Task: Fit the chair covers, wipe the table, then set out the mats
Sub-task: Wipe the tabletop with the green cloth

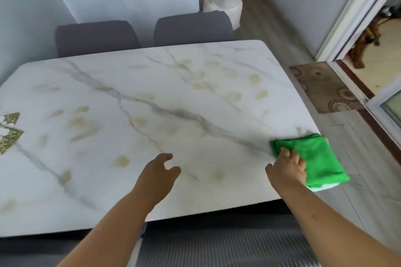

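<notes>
The right hand (289, 166) is pressed flat, fingers spread, on the near-left corner of the folded green cloth (314, 158); nothing is gripped. The cloth extends away and rightward from the palm, at the table (152, 97) corner. The unwiped marble lies leftward. The left hand (158, 174) hovers, loosely curled and empty, farther from the cloth.
</notes>
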The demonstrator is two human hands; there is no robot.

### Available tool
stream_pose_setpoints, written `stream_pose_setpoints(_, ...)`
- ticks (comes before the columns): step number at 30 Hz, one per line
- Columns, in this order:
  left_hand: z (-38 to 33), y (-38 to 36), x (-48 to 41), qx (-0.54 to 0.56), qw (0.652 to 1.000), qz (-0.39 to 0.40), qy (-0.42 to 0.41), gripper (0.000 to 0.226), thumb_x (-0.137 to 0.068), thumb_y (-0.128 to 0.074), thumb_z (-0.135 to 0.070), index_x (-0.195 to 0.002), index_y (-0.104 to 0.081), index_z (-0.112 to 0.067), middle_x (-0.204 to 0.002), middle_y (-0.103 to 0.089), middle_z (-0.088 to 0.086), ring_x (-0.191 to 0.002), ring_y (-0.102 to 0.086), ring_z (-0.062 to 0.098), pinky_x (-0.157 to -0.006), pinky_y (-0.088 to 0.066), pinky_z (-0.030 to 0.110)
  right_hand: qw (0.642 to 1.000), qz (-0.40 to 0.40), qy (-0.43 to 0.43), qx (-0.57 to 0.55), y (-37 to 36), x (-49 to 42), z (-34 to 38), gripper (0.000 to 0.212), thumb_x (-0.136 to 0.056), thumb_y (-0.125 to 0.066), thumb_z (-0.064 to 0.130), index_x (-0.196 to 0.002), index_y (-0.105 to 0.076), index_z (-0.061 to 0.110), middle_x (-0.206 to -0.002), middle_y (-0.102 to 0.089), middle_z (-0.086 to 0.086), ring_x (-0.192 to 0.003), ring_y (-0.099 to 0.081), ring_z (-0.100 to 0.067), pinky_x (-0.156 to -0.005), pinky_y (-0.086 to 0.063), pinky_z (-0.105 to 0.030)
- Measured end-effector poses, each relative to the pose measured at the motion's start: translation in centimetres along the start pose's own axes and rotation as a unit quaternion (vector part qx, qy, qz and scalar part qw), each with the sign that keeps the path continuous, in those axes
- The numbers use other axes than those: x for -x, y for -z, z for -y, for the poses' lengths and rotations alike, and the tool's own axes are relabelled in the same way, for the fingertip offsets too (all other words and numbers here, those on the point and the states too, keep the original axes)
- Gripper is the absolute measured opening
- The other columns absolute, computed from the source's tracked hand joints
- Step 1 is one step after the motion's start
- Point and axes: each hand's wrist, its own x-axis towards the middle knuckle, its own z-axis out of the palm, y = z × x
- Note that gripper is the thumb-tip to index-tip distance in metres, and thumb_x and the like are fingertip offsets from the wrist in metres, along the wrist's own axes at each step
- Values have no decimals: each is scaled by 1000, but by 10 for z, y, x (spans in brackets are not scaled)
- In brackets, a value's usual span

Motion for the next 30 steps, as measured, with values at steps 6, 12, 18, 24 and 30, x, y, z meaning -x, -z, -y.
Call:
stream_pose_setpoints(6,-15,-21,-21,-1,999,34,-7,46,-90,-58,-28,-135,-48,-26,-134,-50,-2,-102,-45,9,-88,-36,27,996,-46,3,71,-7,-27,-11,52,-87,-45,3,-138,-33,7,-139,-35,-15,-120,-37,-33,-96,-40,-38)
stream_pose_setpoints(12,-6,-15,-28,15,999,28,16,44,-89,-58,-28,-133,-50,-27,-138,-48,2,-103,-46,9,-87,-37,26,998,-44,37,-29,16,-51,-6,31,-87,-50,6,-116,-56,-1,-120,-53,-24,-108,-50,-40,-89,-44,-42)
stream_pose_setpoints(18,15,8,-24,55,998,10,38,45,-88,-59,-28,-132,-50,-27,-137,-48,1,-113,-52,15,-90,-39,27,955,-22,163,-245,48,17,79,12,-89,-49,6,-79,-55,5,-69,-55,-6,-53,-55,-11,-43,-36,-24)
stream_pose_setpoints(24,55,60,-16,134,990,-7,43,47,-89,-59,-27,-135,-48,-28,-137,-48,-1,-108,-49,13,-86,-35,27,903,97,191,-373,40,90,173,22,-87,-45,8,-88,-67,10,-68,-57,-6,-60,-47,-17,-56,-38,-26)
stream_pose_setpoints(30,118,132,-6,229,973,-19,14,47,-88,-62,-27,-133,-49,-29,-131,-54,0,-109,-55,12,-90,-44,31,807,262,128,-513,8,170,245,31,-91,-45,3,-97,-73,17,-86,-73,-4,-72,-68,-15,-66,-54,-28)
